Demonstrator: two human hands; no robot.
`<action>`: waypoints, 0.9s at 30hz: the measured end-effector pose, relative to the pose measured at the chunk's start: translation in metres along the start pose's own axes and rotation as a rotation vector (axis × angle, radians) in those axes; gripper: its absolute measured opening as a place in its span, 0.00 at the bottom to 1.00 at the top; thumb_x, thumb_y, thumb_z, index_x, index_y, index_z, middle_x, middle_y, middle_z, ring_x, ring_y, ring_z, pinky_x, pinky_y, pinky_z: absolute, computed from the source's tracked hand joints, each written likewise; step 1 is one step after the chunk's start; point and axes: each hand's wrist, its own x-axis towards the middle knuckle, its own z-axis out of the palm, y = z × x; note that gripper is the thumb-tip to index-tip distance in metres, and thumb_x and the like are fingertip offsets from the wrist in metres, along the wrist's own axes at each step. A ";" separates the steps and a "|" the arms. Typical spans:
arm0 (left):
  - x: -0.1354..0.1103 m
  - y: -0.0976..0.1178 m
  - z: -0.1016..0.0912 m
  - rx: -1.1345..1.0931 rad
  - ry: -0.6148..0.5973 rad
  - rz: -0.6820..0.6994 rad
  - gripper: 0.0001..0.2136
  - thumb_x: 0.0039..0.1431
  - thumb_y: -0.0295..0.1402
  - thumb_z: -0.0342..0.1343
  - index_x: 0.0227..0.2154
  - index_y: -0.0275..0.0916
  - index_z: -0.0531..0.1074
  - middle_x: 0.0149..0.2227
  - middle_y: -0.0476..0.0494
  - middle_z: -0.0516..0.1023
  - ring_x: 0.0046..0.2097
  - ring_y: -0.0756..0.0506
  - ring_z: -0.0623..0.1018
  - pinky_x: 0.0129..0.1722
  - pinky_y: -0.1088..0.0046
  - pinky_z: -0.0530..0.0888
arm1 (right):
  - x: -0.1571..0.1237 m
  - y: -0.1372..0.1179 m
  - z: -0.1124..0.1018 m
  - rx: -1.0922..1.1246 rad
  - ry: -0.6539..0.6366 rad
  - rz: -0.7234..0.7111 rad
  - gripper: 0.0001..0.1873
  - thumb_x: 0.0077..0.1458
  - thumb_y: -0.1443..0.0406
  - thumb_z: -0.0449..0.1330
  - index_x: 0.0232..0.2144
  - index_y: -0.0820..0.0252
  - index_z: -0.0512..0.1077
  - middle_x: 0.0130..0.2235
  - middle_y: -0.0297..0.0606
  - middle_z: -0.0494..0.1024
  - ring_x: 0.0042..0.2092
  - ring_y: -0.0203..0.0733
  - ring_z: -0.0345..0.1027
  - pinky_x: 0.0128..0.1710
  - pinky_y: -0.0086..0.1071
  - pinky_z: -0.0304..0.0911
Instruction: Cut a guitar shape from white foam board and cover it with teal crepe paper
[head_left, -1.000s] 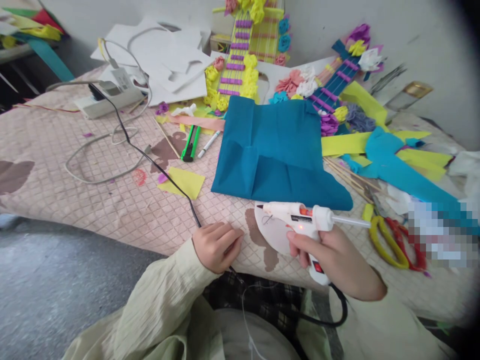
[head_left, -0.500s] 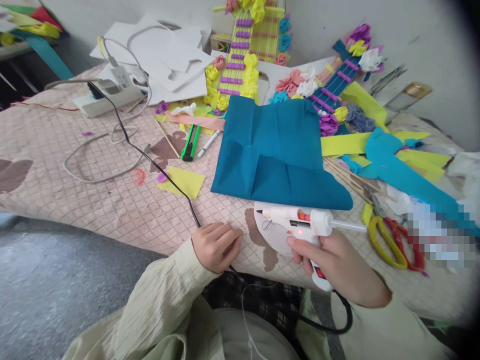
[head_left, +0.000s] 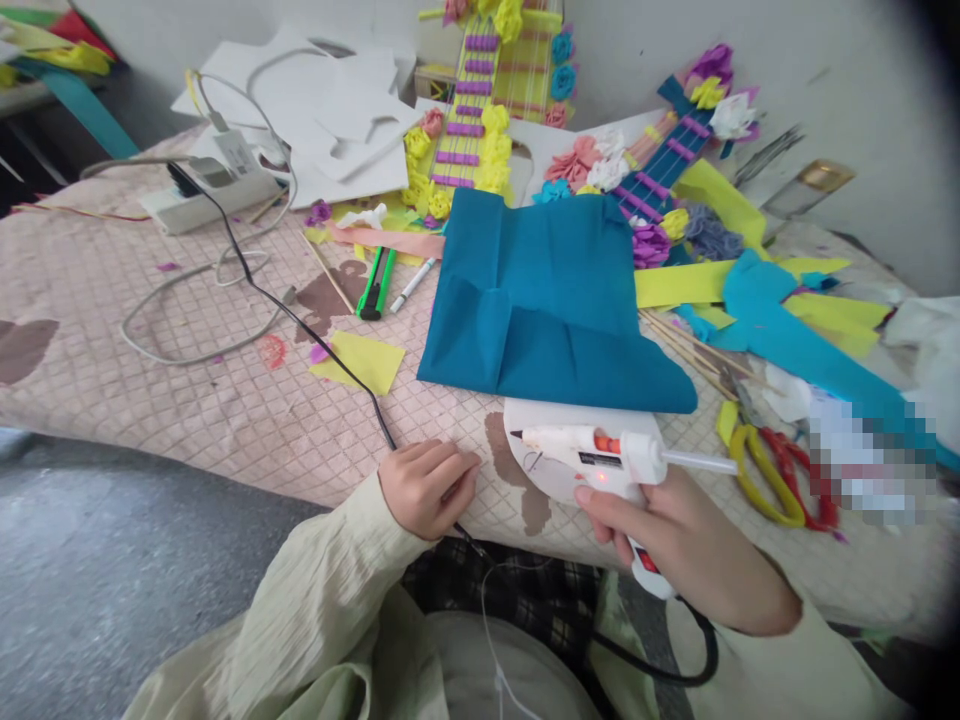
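Observation:
My right hand (head_left: 667, 530) is wrapped round the handle of a white hot glue gun (head_left: 585, 450). The gun's dark nozzle points left, a clear glue stick juts from its back, and a small red light glows on its side. At the table's front edge my left hand (head_left: 427, 488) is closed, fingers curled over the black power cord (head_left: 315, 335), which runs through beneath it. A folded sheet of dark blue crepe paper (head_left: 562, 300) lies in front of both hands. From under its near edge shows a white card piece (head_left: 551, 475), partly behind the gun.
Scissors (head_left: 776, 480) with yellow and red handles lie at right, beside wooden sticks (head_left: 686, 345). A green box cutter (head_left: 376, 285) is beyond the left hand. A power strip (head_left: 202, 200) stands back left; paper-flower-decorated instrument models (head_left: 472, 110) lean on the wall.
The glue gun's back end has dipped slightly, with my right hand shifting a little right and down. My left hand stays on the cord. The whole view has shifted slightly.

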 end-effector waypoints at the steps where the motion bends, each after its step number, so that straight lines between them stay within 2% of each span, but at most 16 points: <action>1: 0.000 0.000 0.000 -0.001 0.002 0.000 0.06 0.53 0.26 0.48 0.31 0.36 0.70 0.23 0.48 0.72 0.24 0.51 0.70 0.23 0.76 0.68 | -0.001 0.001 0.000 0.003 -0.001 0.000 0.20 0.50 0.52 0.51 0.14 0.57 0.63 0.14 0.30 0.65 0.18 0.35 0.61 0.20 0.29 0.56; 7: -0.001 0.000 0.000 -0.037 0.013 -0.010 0.06 0.51 0.25 0.50 0.31 0.35 0.70 0.24 0.47 0.73 0.24 0.51 0.70 0.23 0.75 0.68 | -0.007 0.005 0.000 0.012 -0.013 0.019 0.21 0.50 0.51 0.51 0.15 0.57 0.62 0.14 0.30 0.65 0.18 0.35 0.61 0.21 0.30 0.55; 11: 0.003 0.001 -0.005 -0.159 0.017 -0.082 0.07 0.51 0.24 0.50 0.32 0.35 0.70 0.24 0.46 0.72 0.25 0.50 0.69 0.24 0.74 0.67 | -0.010 0.007 -0.001 -0.005 -0.036 0.045 0.21 0.49 0.50 0.50 0.15 0.58 0.62 0.14 0.30 0.64 0.18 0.35 0.61 0.20 0.30 0.55; 14: 0.015 0.002 -0.014 -0.226 -0.012 -0.108 0.09 0.50 0.25 0.46 0.34 0.35 0.69 0.28 0.43 0.72 0.30 0.47 0.69 0.31 0.67 0.68 | -0.012 0.009 -0.001 0.011 -0.035 0.047 0.21 0.49 0.50 0.50 0.15 0.58 0.62 0.14 0.31 0.65 0.18 0.35 0.62 0.20 0.30 0.55; 18: 0.041 0.005 -0.018 -0.203 -0.115 -0.013 0.16 0.46 0.28 0.42 0.39 0.35 0.65 0.39 0.41 0.72 0.43 0.40 0.66 0.41 0.58 0.63 | -0.012 0.011 0.001 0.071 -0.037 0.024 0.18 0.49 0.53 0.52 0.16 0.58 0.62 0.17 0.30 0.67 0.19 0.34 0.61 0.19 0.28 0.55; 23: 0.062 0.005 -0.003 -0.140 -0.325 0.137 0.23 0.42 0.29 0.40 0.45 0.34 0.62 0.36 0.42 0.72 0.46 0.38 0.63 0.42 0.56 0.55 | -0.014 0.011 0.002 0.084 -0.047 0.066 0.17 0.50 0.53 0.52 0.19 0.58 0.64 0.17 0.29 0.67 0.17 0.32 0.59 0.17 0.27 0.54; 27: 0.064 0.003 0.003 -0.092 -0.416 0.161 0.24 0.40 0.29 0.40 0.45 0.33 0.61 0.38 0.40 0.72 0.48 0.37 0.62 0.41 0.55 0.52 | -0.017 0.009 0.001 0.031 -0.075 0.070 0.20 0.52 0.54 0.50 0.16 0.59 0.62 0.14 0.28 0.64 0.17 0.30 0.57 0.17 0.26 0.52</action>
